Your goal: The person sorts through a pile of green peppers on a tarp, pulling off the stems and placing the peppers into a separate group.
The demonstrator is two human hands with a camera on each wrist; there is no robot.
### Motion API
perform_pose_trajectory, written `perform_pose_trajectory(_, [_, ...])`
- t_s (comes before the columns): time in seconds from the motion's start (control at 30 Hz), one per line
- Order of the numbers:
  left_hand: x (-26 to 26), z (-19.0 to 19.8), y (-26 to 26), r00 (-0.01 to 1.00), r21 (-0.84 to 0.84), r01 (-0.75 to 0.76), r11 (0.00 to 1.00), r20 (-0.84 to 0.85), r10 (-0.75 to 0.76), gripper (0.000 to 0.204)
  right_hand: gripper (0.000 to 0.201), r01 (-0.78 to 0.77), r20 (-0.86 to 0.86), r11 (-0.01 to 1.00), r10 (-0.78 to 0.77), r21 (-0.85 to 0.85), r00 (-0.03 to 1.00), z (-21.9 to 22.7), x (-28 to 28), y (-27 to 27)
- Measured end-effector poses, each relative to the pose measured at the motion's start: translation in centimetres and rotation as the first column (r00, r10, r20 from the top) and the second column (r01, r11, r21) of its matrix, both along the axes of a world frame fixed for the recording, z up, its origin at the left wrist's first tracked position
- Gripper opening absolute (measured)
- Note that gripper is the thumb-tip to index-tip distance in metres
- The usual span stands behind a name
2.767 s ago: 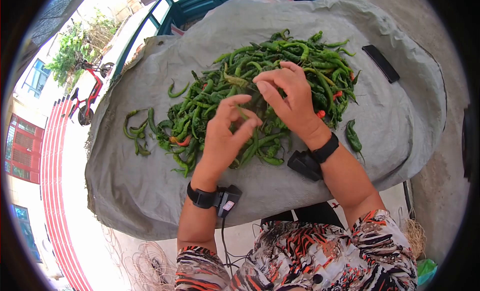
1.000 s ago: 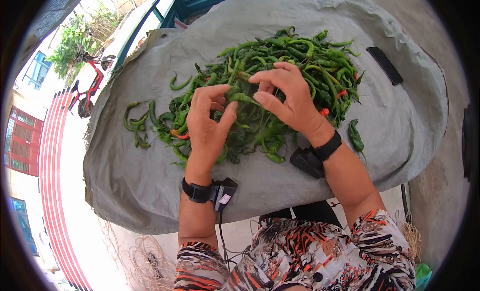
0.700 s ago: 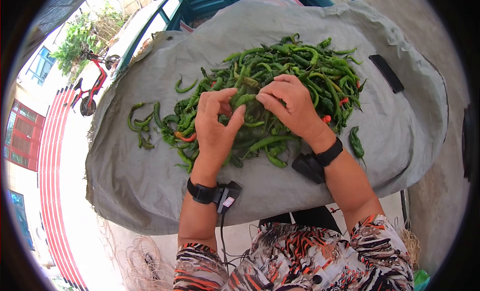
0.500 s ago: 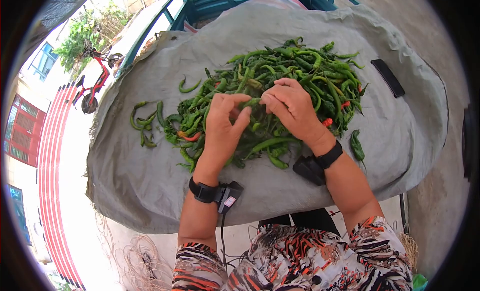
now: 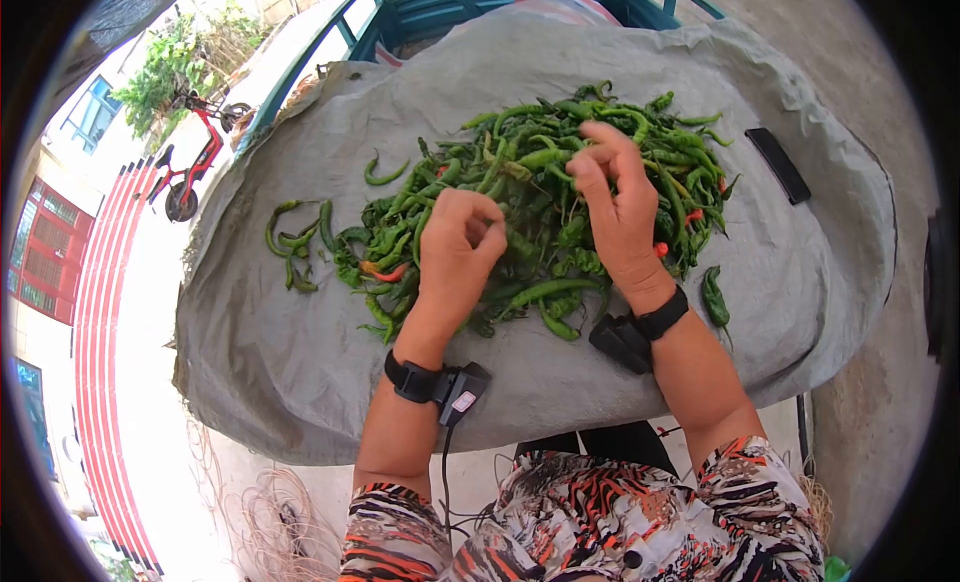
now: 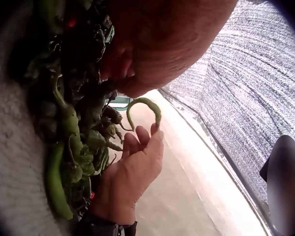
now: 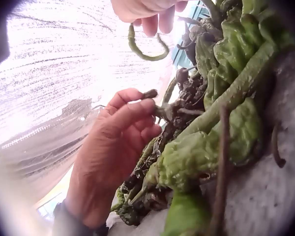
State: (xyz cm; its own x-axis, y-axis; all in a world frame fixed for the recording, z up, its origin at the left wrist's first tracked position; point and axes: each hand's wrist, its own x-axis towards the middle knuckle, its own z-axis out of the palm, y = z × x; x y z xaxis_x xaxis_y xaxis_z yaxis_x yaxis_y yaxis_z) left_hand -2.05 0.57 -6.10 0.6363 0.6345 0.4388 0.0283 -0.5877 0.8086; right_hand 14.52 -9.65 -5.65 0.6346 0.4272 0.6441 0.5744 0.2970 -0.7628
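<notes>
A heap of green chili peppers [image 5: 400,217], with a few red ones, lies on a grey sheet [image 5: 300,382]. My right hand [image 5: 625,207], over the right part of the heap, pinches a curved green chili pepper [image 6: 156,112] by one end; it hangs below the fingertips in the right wrist view. Over the middle of the heap is my left hand [image 5: 455,247], fingers curled. In the right wrist view its thumb and forefinger pinch a small dark stub [image 7: 150,94], like a pepper stem. The two hands are apart.
Several thin chilies [image 5: 292,244] lie apart at the left, and a single dark green pepper [image 5: 714,297] at the right. A black phone [image 5: 778,166] rests on the sheet's right side. Behind stands a blue-green cart frame [image 5: 480,0]. A cable [image 5: 446,482] hangs from the left wrist camera.
Half a second ago both hands met at a green pepper. The right hand has since moved up and right with a chili, while the left has curled and stayed near the middle.
</notes>
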Motion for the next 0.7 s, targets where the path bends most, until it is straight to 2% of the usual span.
perform_pose_trajectory(0.1, [0.0,-0.5,1.0,0.970,-0.134,-0.045,0.990,0.233,0.076,0.015,0.016,0.101,0.156,0.994,-0.106,0.041,0.982,0.8,0.0,0.0])
perform_pose_trajectory(0.2, [-0.6,1.0,0.2,0.945,-0.292,-0.034,0.956,0.301,0.126,0.017,0.015,0.040,0.531,0.999,-0.014,-0.036,0.847,1.1,0.9,-0.6])
perform_pose_trajectory(0.3, [-0.5,1.1,0.0,0.931,-0.331,0.029,0.943,0.353,0.095,0.016,0.018,-0.029,0.584,0.977,0.150,-0.212,0.798,1.4,0.3,-0.5])
perform_pose_trajectory(0.4, [-0.5,1.3,-0.2,0.923,-0.366,0.065,0.928,0.375,0.083,0.016,0.022,-0.002,0.612,0.966,0.167,-0.260,0.773,0.9,0.2,-0.2])
perform_pose_trajectory(0.53, [-0.2,0.8,0.4,0.926,-0.375,0.096,0.922,0.374,0.056,0.016,0.021,-0.004,0.590,0.972,0.145,-0.235,0.794,0.6,0.5,0.0])
perform_pose_trajectory(0.6, [-0.5,1.3,-0.2,0.918,-0.403,0.069,0.913,0.385,0.101,0.016,0.019,-0.032,0.578,0.967,0.177,-0.252,0.797,1.0,0.2,-0.3])
perform_pose_trajectory(0.7, [-0.6,1.5,-0.1,0.904,-0.415,0.068,0.907,0.411,0.120,0.016,0.017,0.005,0.624,0.964,0.167,-0.264,0.764,0.8,0.2,-0.3])
